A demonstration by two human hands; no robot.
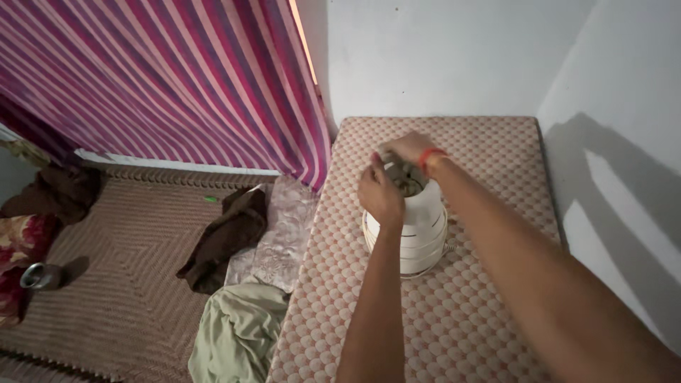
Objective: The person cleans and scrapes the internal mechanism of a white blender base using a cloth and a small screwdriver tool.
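Here, a person works both hands at the mouth of a white bucket (pixel 411 234) that stands on a patterned mattress (pixel 482 298) pushed into the corner of a room. The left hand (pixel 379 195) curls at the near rim, its fingers closed down on a dark grey cloth (pixel 406 181) bunched in the opening; the right hand (pixel 408 147), an orange thread (pixel 430 157) at its wrist, grips the same cloth from the far side, though how tightly those fingers are closed cannot be told from this angle.

By the look of it the cloth is mostly inside the bucket, with a crumpled part level with the rim between the two sets of fingers; whether it is on its way in or out cannot be read from this view.

Beyond the fingers the mattress runs bare to the back wall (pixel 440 57), and to the right of them it reaches a side wall (pixel 624 142), which closes that way off. To the left of the fingers the mattress edge drops to a woven floor mat (pixel 120 262), where a brown garment (pixel 227 237), a pale patterned cloth (pixel 280 237) and a green cloth (pixel 237 333) lie heaped just beside the edge. A striped curtain (pixel 163 78) hangs farther left, and a steel cup (pixel 35 275) sits well apart.
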